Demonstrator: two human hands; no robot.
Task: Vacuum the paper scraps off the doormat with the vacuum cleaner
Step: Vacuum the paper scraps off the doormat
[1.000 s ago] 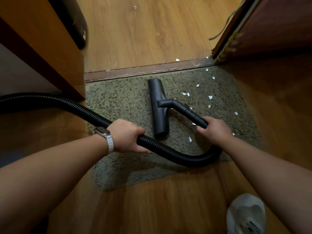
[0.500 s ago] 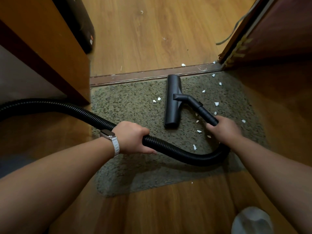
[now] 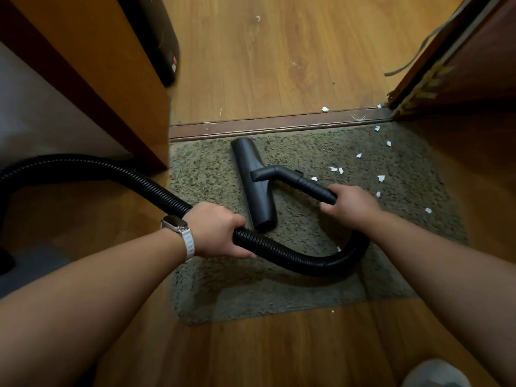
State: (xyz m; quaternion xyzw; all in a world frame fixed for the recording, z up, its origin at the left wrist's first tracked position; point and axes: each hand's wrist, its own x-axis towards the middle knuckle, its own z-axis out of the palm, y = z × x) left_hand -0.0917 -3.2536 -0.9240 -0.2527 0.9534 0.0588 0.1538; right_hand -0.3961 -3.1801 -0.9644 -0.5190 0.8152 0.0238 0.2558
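A grey-green shaggy doormat point(image 3: 206, 177) lies on the wooden floor against a dark threshold strip. The black vacuum floor nozzle point(image 3: 252, 180) rests flat on the mat's middle, its length running front to back. My right hand point(image 3: 351, 203) grips the black wand tube point(image 3: 310, 185) just behind the nozzle. My left hand point(image 3: 220, 230), with a watch on the wrist, holds the ribbed black hose point(image 3: 134, 177), which loops between both hands. Several white paper scraps point(image 3: 336, 169) lie on the mat to the right of the nozzle.
A wooden cabinet side point(image 3: 117, 79) stands at the left and an open dark door point(image 3: 460, 65) at the right. The threshold strip point(image 3: 265, 124) bears a scrap or two. Wooden floor point(image 3: 265, 65) beyond holds stray scraps. A white shoe point(image 3: 435, 374) shows at bottom right.
The nozzle has slid left across the mat from half a second ago, and the two scraps that lay left of it are no longer visible. Both hands kept their grips.
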